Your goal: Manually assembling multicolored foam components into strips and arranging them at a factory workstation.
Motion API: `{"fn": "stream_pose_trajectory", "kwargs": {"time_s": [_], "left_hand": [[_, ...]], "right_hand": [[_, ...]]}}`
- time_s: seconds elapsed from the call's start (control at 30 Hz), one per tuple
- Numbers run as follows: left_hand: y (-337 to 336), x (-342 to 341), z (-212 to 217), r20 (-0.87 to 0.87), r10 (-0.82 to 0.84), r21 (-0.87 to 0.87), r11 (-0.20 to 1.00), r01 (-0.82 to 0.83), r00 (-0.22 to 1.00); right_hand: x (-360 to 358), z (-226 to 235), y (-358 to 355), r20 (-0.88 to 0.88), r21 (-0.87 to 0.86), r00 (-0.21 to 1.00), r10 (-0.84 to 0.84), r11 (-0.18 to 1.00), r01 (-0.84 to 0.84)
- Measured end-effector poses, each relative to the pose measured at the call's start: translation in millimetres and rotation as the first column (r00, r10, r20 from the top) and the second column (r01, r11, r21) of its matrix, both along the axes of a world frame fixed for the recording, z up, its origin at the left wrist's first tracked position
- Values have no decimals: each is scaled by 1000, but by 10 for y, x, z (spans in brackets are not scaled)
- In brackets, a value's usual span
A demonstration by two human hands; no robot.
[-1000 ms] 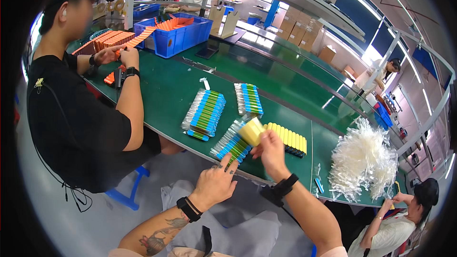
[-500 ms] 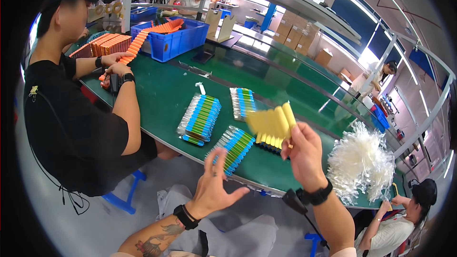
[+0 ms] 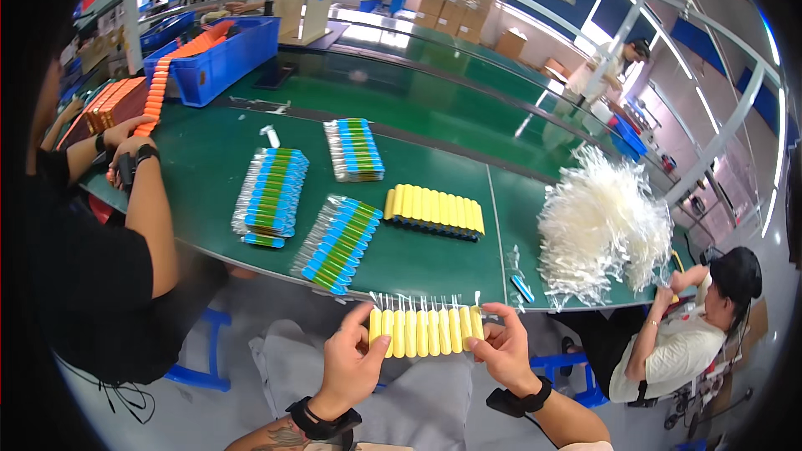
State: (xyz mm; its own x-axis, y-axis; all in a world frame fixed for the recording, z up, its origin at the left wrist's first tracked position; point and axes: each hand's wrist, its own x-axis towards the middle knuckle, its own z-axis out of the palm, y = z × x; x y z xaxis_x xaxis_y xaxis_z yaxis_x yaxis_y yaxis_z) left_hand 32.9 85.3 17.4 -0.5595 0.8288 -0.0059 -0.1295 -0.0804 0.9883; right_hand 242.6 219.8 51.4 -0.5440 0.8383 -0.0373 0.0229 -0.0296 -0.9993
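Note:
Over my lap I hold a strip of several yellow tubes [image 3: 425,330] sealed side by side in clear film. My left hand [image 3: 351,359] grips its left end and my right hand [image 3: 505,349] grips its right end, below the edge of the green table [image 3: 200,175]. On the table lie a second yellow strip [image 3: 434,210] and three strips of blue-and-green tubes: one near the edge [image 3: 337,243], one to its left [image 3: 271,196] and one further back [image 3: 353,149].
A heap of clear plastic sleeves [image 3: 600,225] lies at the table's right end, beside a seated person [image 3: 685,342]. A person in black [image 3: 100,276] sits on my left handling orange tubes [image 3: 154,88]. A blue bin [image 3: 221,58] stands at the back left.
My right hand lifted the yellow strip off the table and brought it down over my lap. My left hand has now taken its other end.

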Motion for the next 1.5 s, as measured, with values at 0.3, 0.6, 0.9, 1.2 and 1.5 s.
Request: {"fn": "stream_pose_trajectory", "kwargs": {"time_s": [0.3,0.6,0.9,1.2,1.5], "left_hand": [[737,-68,241,-814,12,87,991,102,581],[871,-128,64,-974,-113,-110,994,29,197],[1020,-279,261,-870,-149,-99,987,129,470],[1132,-298,45,-527,136,268,963,11,839],[1173,-350,10,-438,166,303,953,-28,884]], "right_hand": [[264,-55,612,360,330,933,-30,939,-97],[167,237,812,697,628,685,-212,641,-442],[584,-161,1210,484,853,706,-517,458,-250],[-367,345,1136,718,693,663,-213,307,-652],[-1371,325,1091,848,497,513,-134,-134,-857]]}}
